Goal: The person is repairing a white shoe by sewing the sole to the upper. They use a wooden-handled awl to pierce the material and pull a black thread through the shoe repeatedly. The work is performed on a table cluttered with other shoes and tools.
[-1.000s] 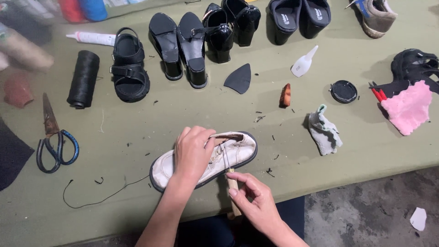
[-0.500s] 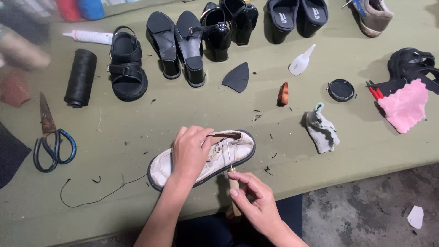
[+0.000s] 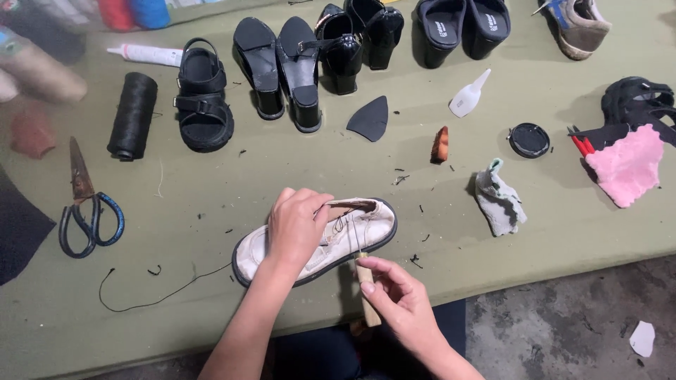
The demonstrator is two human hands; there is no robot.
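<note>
Little change vs earlier: white shoe (image 3: 352,229) same spot, bench (image 3: 211,204) front edge. L hand (image 3: 299,229) fingers curled over shoe, pressing. R hand (image 3: 398,295) fingers pinching wooden-handled awl (image 3: 366,285); tip hard to see, handle partly hidden.

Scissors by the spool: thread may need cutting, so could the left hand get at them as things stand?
Probably yes: the scissors lie on bare table left of the left hand, nothing between, but that hand is pressing the white shoe.

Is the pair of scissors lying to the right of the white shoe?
No, the scissors lie far to the left of the white shoe, near the table's left edge.
</note>
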